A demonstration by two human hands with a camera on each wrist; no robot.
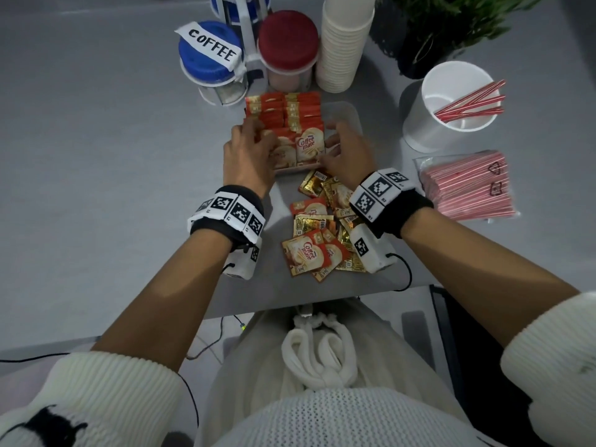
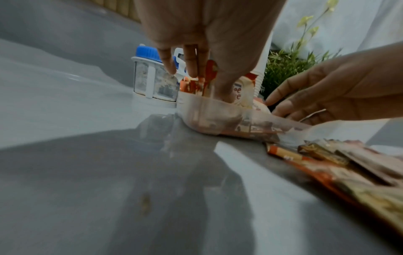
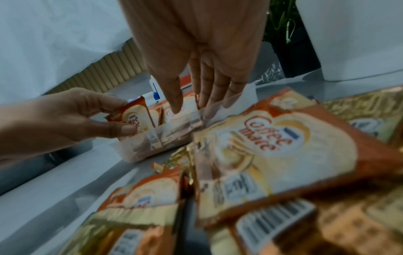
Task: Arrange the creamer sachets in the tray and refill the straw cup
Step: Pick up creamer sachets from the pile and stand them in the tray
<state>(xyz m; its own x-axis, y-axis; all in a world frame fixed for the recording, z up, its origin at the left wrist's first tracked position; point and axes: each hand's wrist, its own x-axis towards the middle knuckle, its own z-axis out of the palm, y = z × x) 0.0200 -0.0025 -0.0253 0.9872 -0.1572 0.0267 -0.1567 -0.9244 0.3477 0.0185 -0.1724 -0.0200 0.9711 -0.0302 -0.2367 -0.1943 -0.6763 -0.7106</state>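
Note:
A clear tray (image 1: 346,114) holds rows of upright orange creamer sachets (image 1: 290,114). My left hand (image 1: 258,137) is at the tray's front left, where its thumb and fingers pinch a creamer sachet (image 3: 135,117) standing in the front row. At the tray's right side my right hand (image 1: 335,140) has straight fingers (image 3: 207,86) against the front sachets and the tray wall (image 3: 165,138), holding nothing. A pile of loose sachets (image 1: 319,227) lies on the table under my right wrist. The white straw cup (image 1: 419,124) at the right holds a few red striped straws (image 1: 471,101).
A sealed packet of straws (image 1: 467,188) lies right of my right wrist. Behind the tray stand a blue-lidded coffee jar (image 1: 209,56), a red-lidded jar (image 1: 287,43) and a stack of paper cups (image 1: 345,43). A plant (image 1: 451,21) is at the back right.

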